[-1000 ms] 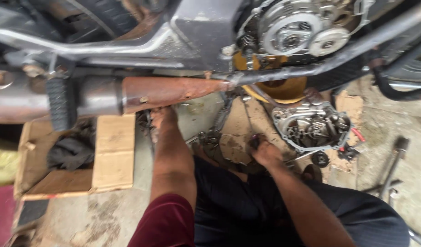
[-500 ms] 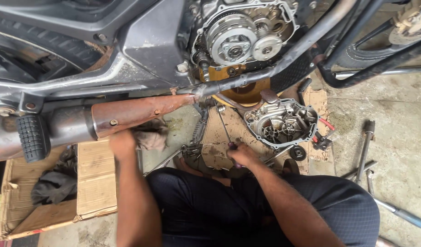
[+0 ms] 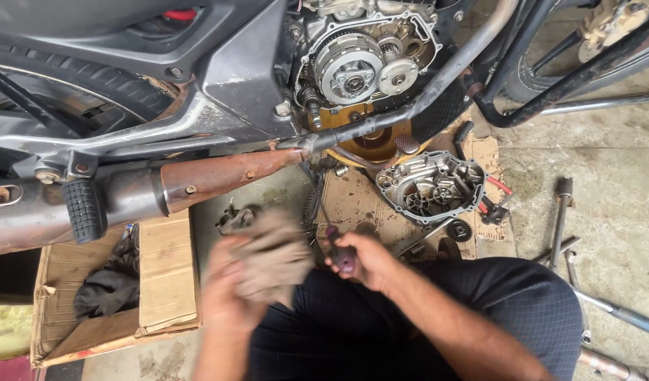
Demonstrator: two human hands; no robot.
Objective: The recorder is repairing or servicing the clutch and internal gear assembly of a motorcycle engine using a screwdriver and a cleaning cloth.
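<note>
My left hand (image 3: 229, 293) clutches a blurred rag (image 3: 271, 257); my right hand (image 3: 367, 259) grips a purple-handled tool (image 3: 340, 252) beside it.

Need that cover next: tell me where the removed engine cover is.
The engine cover lies inside-up on the cardboard below the exposed clutch, ahead of the right hand.

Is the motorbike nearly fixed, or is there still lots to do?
Done: the engine cover is off, lying on cardboard. In hand: the left hand holds a rag, blurred; the right hand grips a dark-handled tool. Left: the clutch sits exposed.
</note>
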